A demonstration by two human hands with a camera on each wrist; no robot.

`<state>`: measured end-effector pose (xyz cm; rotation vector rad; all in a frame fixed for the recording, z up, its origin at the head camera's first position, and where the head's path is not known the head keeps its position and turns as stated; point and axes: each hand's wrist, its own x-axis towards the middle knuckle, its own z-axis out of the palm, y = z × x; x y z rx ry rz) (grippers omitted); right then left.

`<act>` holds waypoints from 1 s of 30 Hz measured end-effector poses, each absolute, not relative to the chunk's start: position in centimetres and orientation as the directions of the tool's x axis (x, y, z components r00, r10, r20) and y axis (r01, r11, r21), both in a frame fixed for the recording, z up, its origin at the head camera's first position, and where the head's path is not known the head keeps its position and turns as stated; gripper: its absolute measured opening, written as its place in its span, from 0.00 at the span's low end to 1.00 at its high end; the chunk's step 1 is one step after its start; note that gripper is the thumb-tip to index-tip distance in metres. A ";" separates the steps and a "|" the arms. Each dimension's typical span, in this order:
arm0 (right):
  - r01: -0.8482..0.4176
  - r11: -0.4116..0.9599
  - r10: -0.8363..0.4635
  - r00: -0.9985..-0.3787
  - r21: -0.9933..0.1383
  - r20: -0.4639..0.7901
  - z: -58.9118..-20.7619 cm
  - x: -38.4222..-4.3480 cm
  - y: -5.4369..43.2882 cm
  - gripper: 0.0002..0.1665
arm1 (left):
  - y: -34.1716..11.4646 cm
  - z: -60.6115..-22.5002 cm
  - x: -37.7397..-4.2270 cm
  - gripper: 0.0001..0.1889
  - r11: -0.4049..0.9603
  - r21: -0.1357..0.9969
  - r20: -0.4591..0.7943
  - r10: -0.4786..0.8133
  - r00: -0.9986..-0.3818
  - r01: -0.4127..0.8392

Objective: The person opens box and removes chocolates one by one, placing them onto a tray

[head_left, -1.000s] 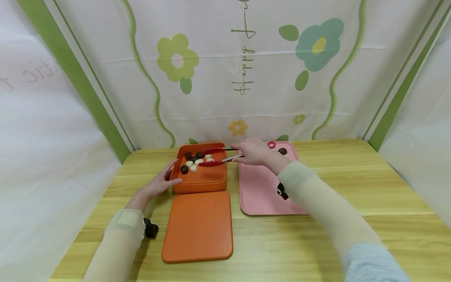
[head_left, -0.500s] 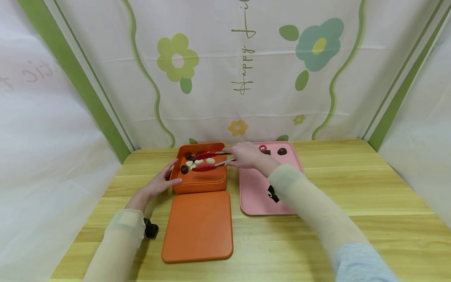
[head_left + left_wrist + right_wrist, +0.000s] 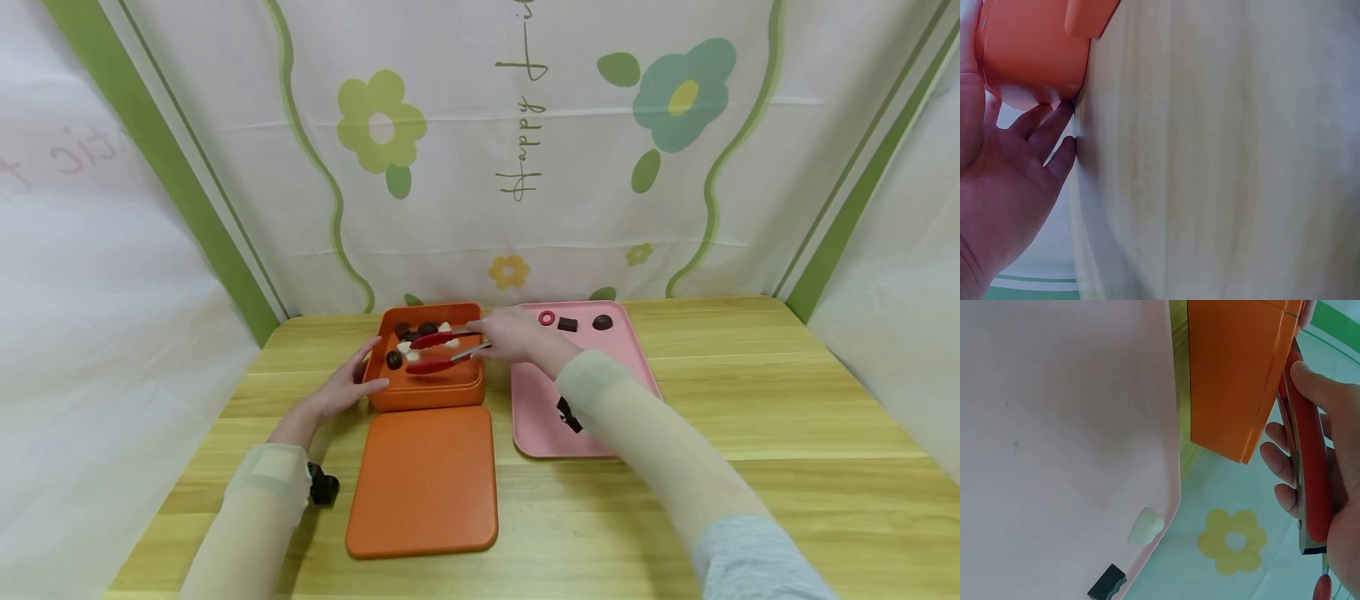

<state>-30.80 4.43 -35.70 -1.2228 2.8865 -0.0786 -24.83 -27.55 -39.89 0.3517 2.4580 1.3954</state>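
Observation:
My left hand (image 3: 347, 392) rests against the left side of an open orange box (image 3: 427, 400), its thumb at the rim. In the left wrist view the fingers (image 3: 1054, 128) lie extended along the box wall (image 3: 1035, 56). My right hand (image 3: 513, 335) grips red-tipped tongs (image 3: 427, 367) that reach into the box, their arms spread apart. Beneath and around the tips lie several white pieces (image 3: 452, 342) and dark brown pieces (image 3: 394, 360) that look like chocolates. In the right wrist view my right hand (image 3: 1341, 437) is curled round the tongs' red handle (image 3: 1313, 469).
The orange lid (image 3: 422, 483) lies in front of the box. To the right is a pink tray (image 3: 528, 417) with a dark bar (image 3: 567, 324) and a dark domed piece (image 3: 602, 322); the right wrist view also shows a white piece (image 3: 1147, 526) on it.
My right hand and the tongs have moved left and slightly down, deeper over the box. The dark bar on the tray has come into full view. My left hand stays where it was.

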 end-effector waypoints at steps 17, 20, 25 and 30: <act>-0.722 0.691 -0.722 -0.691 -0.021 0.009 -35.2 -30.8 3.8 0.27 | -28.7 -42.1 -26.2 0.42 0.503 0.861 -0.123 0.345 -0.931 0.073; -0.723 0.690 -0.724 -0.690 -0.023 0.003 -35.0 -30.6 3.7 0.26 | -28.7 -42.2 -26.1 0.43 0.493 0.866 -0.112 0.345 -0.932 0.079; -0.719 0.694 -0.720 -0.694 -0.038 -0.017 -34.7 -30.3 3.3 0.27 | -28.6 -42.2 -26.2 0.43 0.494 0.865 -0.101 0.342 -0.934 0.087; -0.725 0.685 -0.728 -0.686 -0.070 -0.020 -35.0 -30.3 3.2 0.26 | -28.7 -42.3 -26.3 0.43 0.492 0.867 -0.108 0.347 -0.931 0.083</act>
